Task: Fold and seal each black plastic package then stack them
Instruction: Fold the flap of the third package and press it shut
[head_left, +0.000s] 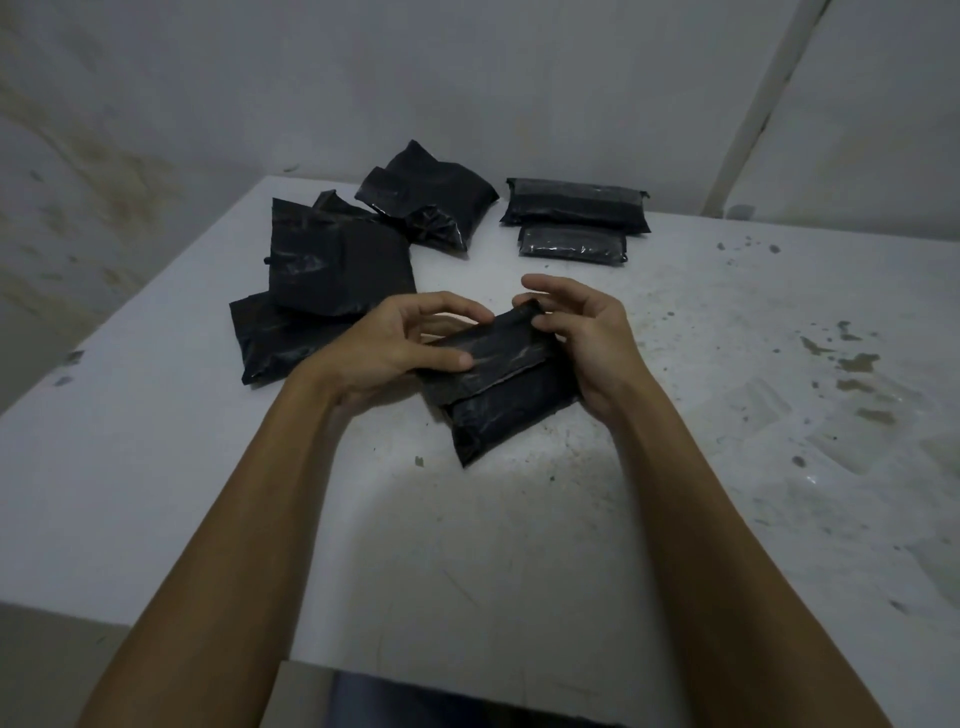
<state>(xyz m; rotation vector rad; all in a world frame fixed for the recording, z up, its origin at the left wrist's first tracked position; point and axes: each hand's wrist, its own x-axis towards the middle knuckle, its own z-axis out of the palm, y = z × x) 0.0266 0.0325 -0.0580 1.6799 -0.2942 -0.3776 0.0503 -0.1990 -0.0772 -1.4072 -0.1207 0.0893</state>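
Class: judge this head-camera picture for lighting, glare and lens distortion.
Head view: dim, flat light, so the black packages lose detail; faint sheen on the sealed pair; soft shadow under the held package; wide-angle bending of the table edges and forearms; slight softness.

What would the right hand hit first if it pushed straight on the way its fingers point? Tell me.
The right hand points left, so probably the left hand across the held package; depth is unclear.

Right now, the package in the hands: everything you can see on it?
The package is a small, glossy black plastic parcel, wrinkled, with a flap folded over its top. It lies tilted on the white table. The left hand presses its thumb on the flap, and the right hand pinches the far corner.
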